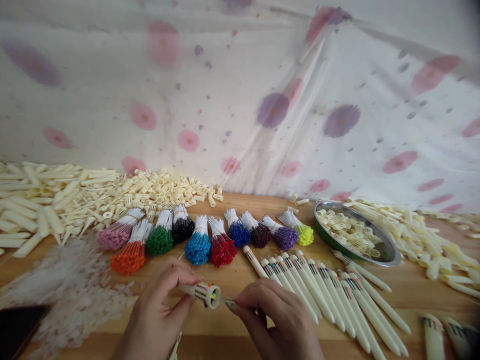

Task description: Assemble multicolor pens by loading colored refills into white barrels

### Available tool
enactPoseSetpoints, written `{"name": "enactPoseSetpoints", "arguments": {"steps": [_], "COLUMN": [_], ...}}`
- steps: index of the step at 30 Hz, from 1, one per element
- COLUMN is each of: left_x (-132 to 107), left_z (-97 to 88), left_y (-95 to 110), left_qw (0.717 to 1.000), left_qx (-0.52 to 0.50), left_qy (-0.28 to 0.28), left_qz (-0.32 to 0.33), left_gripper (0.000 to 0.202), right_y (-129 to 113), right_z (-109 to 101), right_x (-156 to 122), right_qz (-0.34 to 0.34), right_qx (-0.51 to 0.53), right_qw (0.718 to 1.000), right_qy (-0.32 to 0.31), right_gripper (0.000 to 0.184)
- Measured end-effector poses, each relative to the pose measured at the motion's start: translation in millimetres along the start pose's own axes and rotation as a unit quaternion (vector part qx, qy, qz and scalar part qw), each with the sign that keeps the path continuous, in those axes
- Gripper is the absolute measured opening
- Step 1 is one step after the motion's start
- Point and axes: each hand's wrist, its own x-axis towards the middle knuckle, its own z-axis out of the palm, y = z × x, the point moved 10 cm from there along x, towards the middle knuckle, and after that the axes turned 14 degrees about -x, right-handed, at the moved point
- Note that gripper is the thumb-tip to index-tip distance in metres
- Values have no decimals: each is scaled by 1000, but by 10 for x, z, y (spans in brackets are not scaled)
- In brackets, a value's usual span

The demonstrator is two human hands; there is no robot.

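My left hand [161, 307] grips a cream multicolor pen barrel [200, 292] between thumb and fingers. Its open end faces right, and colored bits show inside and through the slots. Close to that opening, my right hand [272, 315] pinches a thin pale stick-like piece [228, 301], mostly hidden by the fingers. Beyond the hands stand bundles of pen refills with white stems and colored tips, among them orange [128, 257], light blue [198, 245], red [223, 245] and yellow [303, 232]. A row of cream multicolor pens [315, 287] lies right of my right hand.
A metal bowl [392, 252] of slotted cream parts sits at the right, beside a heap of cream tubes [423, 240]. More cream parts [75, 195] pile up at the left. Clear small pieces [75, 285] spread near a dark flat object [20, 325]. A flowered sheet [225, 90] hangs behind.
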Motion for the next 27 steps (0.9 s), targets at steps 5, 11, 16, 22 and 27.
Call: {"name": "enactPoseSetpoints", "arguments": {"steps": [5, 11, 16, 22, 27], "left_x": [-21, 16, 21, -14, 5], "left_z": [0, -18, 23, 111, 88], "left_y": [131, 210, -38, -209, -128], "left_qw": [998, 999, 994, 984, 990], "left_qx": [41, 13, -94, -152, -126], "left_qy": [-18, -16, -1, -22, -7], "left_qz": [42, 50, -50, -94, -65], "left_gripper": [32, 30, 25, 22, 20], "right_y": [59, -53, -124, -160, -137], "right_z": [42, -34, -96, -102, -72], "right_x": [-10, -19, -22, -45, -40], "right_qz": [31, -28, -66, -84, -70], "right_qx": [19, 11, -20, -37, -53], "right_qw": [999, 999, 997, 996, 996], "right_qy": [-13, 14, 19, 9, -2], "right_gripper": [20, 12, 12, 13, 16]}}
